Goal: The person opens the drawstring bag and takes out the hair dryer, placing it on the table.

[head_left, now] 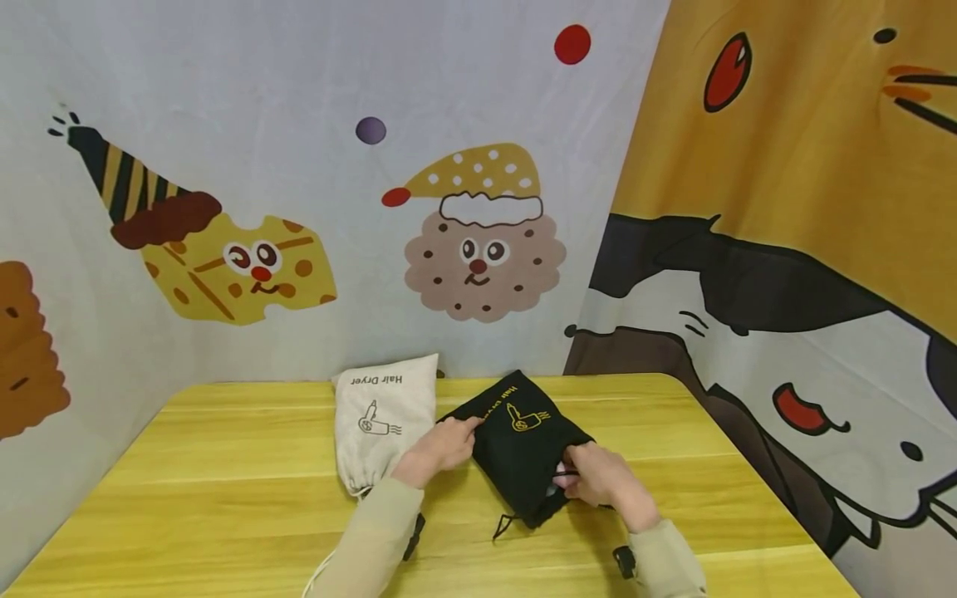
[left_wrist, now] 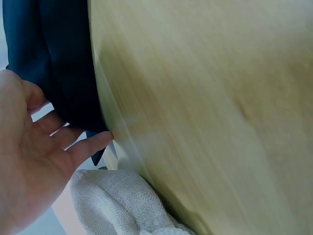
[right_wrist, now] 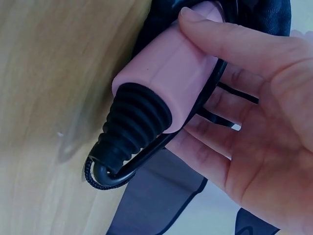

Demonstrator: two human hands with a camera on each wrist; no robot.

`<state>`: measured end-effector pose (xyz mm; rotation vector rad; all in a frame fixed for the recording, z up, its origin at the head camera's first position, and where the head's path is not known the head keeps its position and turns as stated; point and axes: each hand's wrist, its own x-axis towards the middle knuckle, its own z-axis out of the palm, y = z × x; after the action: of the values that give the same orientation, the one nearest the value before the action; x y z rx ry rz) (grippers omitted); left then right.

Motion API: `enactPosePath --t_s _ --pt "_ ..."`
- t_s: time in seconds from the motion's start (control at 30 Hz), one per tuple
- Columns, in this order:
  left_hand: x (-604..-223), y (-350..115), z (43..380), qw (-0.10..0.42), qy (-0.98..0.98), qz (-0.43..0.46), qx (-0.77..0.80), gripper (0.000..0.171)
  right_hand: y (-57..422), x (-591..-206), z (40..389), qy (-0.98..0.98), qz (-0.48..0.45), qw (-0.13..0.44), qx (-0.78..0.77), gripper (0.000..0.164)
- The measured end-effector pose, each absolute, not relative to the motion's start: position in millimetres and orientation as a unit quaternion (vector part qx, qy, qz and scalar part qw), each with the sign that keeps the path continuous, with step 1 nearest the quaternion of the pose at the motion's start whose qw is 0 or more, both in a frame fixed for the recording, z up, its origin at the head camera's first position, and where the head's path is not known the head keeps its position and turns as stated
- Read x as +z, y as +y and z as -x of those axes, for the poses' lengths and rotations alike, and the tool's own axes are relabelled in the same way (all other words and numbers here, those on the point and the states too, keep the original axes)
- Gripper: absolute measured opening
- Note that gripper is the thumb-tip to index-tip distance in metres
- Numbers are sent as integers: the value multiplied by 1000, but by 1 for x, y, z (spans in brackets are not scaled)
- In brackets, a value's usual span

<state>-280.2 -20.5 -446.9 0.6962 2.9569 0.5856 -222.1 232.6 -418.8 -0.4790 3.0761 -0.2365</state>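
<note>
With your left hand (head_left: 437, 449) pinching the black bag (head_left: 523, 448) near the desk's (head_left: 224, 482) far edge, your right hand (head_left: 601, 477) grips the pink dryer handle (right_wrist: 166, 83) at its mouth; next, probably draw it clear.

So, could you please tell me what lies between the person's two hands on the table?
The black bag lies there, in the head view: the left hand holds its far edge, the right hand grips a pink handle at its mouth.

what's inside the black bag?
A pink handle with black ribbed cord end sticks out of the black bag, gripped by the right hand. The rest is covered by fabric.
</note>
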Motion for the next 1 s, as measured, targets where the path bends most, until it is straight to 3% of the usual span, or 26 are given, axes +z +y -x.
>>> enactPosePath --t_s 0.47,1.0 --pt "-453 -20 281 3 960 -229 162 39 235 -411 222 985 146 42 -79 28" --pt "-453 -20 277 -10 962 -235 139 37 245 -409 217 981 173 25 -80 33"
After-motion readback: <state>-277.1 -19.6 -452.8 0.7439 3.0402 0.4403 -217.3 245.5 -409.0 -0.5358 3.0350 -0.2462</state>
